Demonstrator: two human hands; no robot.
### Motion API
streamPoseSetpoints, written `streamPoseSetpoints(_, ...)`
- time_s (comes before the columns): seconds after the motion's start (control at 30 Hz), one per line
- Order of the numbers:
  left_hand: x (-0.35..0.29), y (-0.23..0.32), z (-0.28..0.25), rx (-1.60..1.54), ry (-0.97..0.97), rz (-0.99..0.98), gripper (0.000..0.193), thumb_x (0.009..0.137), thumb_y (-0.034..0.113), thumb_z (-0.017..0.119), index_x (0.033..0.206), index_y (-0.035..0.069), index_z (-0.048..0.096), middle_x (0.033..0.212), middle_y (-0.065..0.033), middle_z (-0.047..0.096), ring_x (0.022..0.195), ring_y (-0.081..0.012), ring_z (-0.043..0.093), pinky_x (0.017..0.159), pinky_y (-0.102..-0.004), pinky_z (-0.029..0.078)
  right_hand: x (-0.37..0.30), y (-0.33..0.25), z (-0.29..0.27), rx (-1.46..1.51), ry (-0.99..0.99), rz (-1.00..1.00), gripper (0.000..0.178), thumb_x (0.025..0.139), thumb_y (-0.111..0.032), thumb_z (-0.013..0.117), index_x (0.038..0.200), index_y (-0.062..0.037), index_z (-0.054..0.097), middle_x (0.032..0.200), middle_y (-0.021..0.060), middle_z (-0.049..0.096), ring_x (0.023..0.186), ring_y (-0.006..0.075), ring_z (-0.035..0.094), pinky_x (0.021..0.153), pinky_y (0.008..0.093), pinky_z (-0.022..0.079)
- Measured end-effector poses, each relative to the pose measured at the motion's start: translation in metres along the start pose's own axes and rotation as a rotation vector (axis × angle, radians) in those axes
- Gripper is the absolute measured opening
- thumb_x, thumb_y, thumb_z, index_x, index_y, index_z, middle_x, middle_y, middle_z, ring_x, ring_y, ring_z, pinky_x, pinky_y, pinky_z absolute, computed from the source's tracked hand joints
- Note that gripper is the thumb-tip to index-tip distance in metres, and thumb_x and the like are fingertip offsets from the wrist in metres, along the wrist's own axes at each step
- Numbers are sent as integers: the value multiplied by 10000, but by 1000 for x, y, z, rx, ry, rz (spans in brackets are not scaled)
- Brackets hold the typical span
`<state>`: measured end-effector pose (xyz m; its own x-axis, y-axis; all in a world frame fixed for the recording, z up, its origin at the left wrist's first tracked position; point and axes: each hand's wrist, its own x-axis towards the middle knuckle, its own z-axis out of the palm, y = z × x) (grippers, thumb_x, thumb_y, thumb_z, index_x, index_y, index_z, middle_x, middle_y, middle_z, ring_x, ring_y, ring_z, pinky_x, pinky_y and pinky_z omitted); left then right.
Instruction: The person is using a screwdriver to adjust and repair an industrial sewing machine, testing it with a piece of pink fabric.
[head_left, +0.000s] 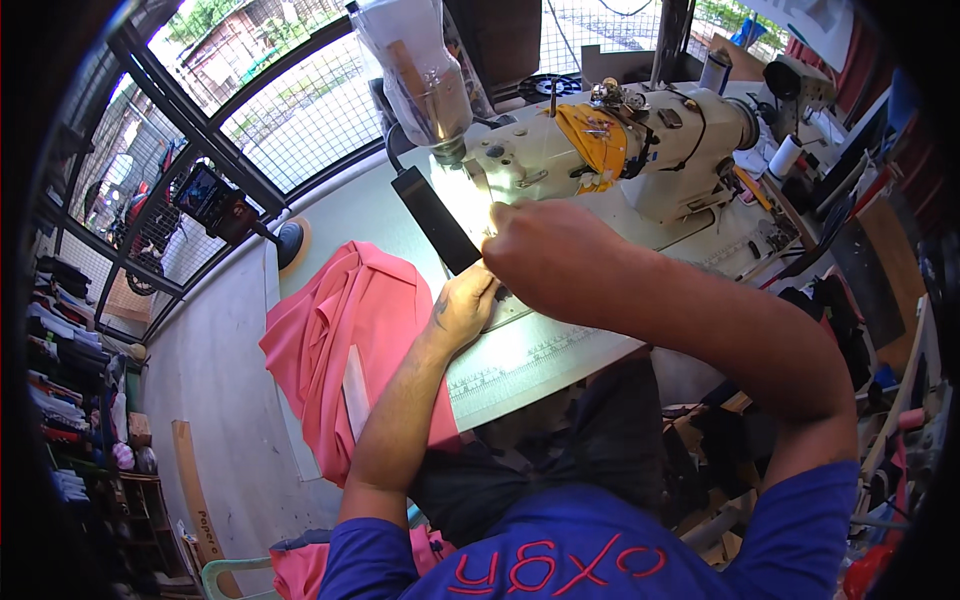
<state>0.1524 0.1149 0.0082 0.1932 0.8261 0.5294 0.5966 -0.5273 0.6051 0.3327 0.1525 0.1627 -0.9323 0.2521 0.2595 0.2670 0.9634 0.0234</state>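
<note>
Both hands meet at the needle end of a white sewing machine (650,150), under a bright work light. My right hand (540,250) is closed beside the needle area, knuckles up; whatever its fingertips pinch is too small or hidden to make out. Just below and left of it, my left hand (463,308) has its fingers bent together against the right hand, and what they hold is hidden. A heap of pink cloth (350,320) lies beside my left forearm and drapes over the table's near edge. A black oblong bar (436,220) stands left of the needle area.
A ruler strip (530,362) runs along the front of the sewing table. A lamp housing wrapped in clear plastic (420,90) hangs over the machine head. Yellow cloth (592,145) is tied around the machine arm. A phone on a stand (205,190) is at left; a white thread spool (786,157) at right.
</note>
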Motion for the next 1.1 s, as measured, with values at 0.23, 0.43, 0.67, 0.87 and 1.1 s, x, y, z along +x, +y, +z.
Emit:
streamPoseSetpoints(0.23,2,4,-8,-57,-15,-24,89,856,-35,579,911,8,635,883,-128,674,776,-263,676,690,-306,523,1,-13,-13,70,-66,231,289,746,-29,627,1022,31,570,833,171,605,739,307,647,645,390,518)
streamPoseSetpoints(0.43,5,6,-4,-44,71,26,80,845,-36,581,893,-2,635,838,-124,670,737,-270,673,640,-317,516,-4,-6,7,72,229,83,303,727,-39,658,999,18,537,804,139,599,727,319,634,635,405,510)
streamPoseSetpoints(0.67,-3,-6,-3,-34,22,-45,72,853,-11,587,901,1,639,846,-126,666,718,-265,671,634,-314,516,-6,-13,5,144,96,250,264,725,-6,633,967,21,532,839,167,582,760,332,625,663,412,503)
streamPoseSetpoints(0.87,-1,-1,-1,-61,65,-38,67,864,9,595,902,11,650,848,-122,669,731,-259,676,642,-315,517,-7,-11,9,117,182,145,268,725,8,606,984,27,536,834,161,597,747,325,632,655,412,506)
streamPoseSetpoints(1.1,-4,-6,-3,6,15,-73,89,878,28,579,934,-2,641,862,-154,665,728,-301,661,645,-337,513,-3,-12,-1,60,14,263,261,723,-25,634,953,33,525,844,165,619,735,302,656,607,391,508)
